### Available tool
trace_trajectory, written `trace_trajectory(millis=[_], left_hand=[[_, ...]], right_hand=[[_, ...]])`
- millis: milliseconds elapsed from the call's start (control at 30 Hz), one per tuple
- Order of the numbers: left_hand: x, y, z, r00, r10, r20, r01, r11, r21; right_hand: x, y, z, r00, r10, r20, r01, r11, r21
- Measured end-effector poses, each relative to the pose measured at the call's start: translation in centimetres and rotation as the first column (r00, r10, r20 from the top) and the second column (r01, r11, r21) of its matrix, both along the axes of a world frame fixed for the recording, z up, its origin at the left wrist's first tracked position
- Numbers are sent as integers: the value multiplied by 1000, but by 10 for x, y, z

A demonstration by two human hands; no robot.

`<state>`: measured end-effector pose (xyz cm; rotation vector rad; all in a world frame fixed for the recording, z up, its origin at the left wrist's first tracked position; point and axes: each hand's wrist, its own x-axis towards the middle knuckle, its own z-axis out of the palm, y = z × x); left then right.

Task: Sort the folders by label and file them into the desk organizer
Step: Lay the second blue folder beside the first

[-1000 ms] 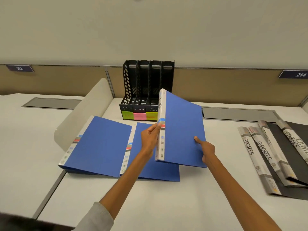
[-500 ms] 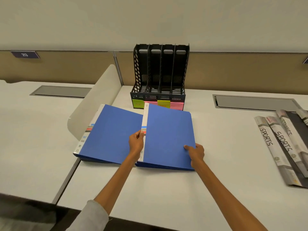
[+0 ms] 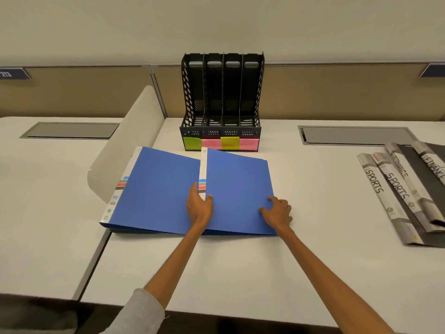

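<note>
item, right blue folder point(image 3: 238, 184): plain blue cover, white spine on its left side with blue, grey and red bands and small print too fine to read. it lies flat on the worktop point(image 3: 216, 273), just in front of the desk organizer point(image 3: 221, 100), its spine edge over the right margin of the left blue folder point(image 3: 154, 189). a second blue edge peeks out beneath it at the far right corner.

item, left blue folder: same make, same banded spine, lying flat across the seam between two worktop sections, its near corner slightly raised.

item, left grip point(image 3: 199, 208): mine, on the right folder's spine, thumb on the blue cover and fingers on the far side of the spine, pinching it lightly.

item, right grip point(image 3: 277, 210): mine, at the folder's right edge near the front corner, fingers bent, thumb and forefinger tips on the cover. whether the other fingers hook the edge i cannot tell.

item, desk organizer: black, perforated, four upright slots, standing against the partition. sticky notes point(image 3: 230, 143) along its base run green, pink, yellow, pink. the writing is mostly illegible.

item, grey folders point(image 3: 395, 189): fanned at the far right, well apart from the blue ones, spines marked sports and finance.

edges and room: bare worktop between the blue folders and the grey ones, and between the folders and the front edge. a curved divider panel point(image 3: 130, 145) stands close on the left. a grey hatch point(image 3: 356, 135) lies flush at the right rear.
</note>
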<state>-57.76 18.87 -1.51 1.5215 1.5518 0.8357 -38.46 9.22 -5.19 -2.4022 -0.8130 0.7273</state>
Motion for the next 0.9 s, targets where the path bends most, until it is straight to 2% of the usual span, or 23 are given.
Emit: trace_trajectory(millis=[167,267,500,633,900], left_hand=[[14,-7,4,977,14,-215,31,978,206],[33,-17,8,970,-28,-243,92,961,259],[93,-47,11,971,-155,-185,204,935,289],[141,-71,7,949,-312,-51,316,923,219],[284,-141,9,901,-431,58,421,898,131]], right_hand=[[7,-10,2,1000,-21,-21,23,996,90],[18,-20,4,998,-53,-17,55,987,151],[74,-43,12,992,-118,-55,128,958,258],[123,-74,14,984,-165,-64,177,943,281],[254,-139,28,976,-219,-6,209,921,328]])
